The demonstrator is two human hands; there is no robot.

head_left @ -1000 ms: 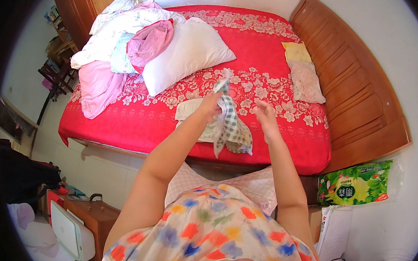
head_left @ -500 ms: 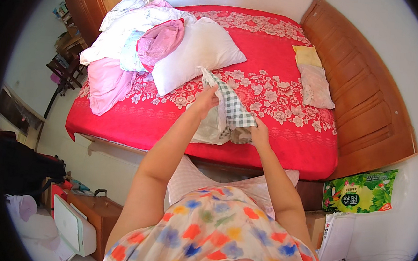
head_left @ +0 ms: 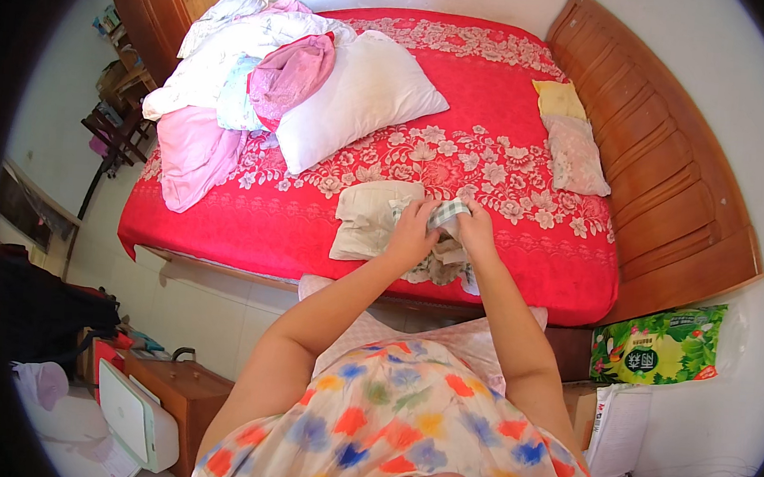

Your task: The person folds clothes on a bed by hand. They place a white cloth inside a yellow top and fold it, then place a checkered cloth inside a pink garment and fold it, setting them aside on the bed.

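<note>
Close together over the bed's near edge, my left hand [head_left: 414, 234] and my right hand [head_left: 476, 231] both grip a green-and-white checked cloth [head_left: 447, 213]. The cloth is bunched between them, and only a short strip shows above the fingers. Just left of my left hand lies a folded off-white cloth [head_left: 364, 217] on the red floral bedspread [head_left: 223, 227]. Below my hands is a crumpled patterned cloth [head_left: 437, 269], partly covered by my fingers; whether it joins the checked one I cannot tell.
A white pillow [head_left: 365, 96] leans by a heap of pink and white bedding [head_left: 198, 146] at the left. Near the wooden headboard [head_left: 662, 161] lies a small pale pillow [head_left: 576, 155]. A green package [head_left: 658, 348] stands at right, a white printer [head_left: 141, 412] at lower left.
The checked cloth, stretched out between my hands before, is now gathered up. My left hand has come down and right, toward my right hand. More of the off-white cloth shows.
</note>
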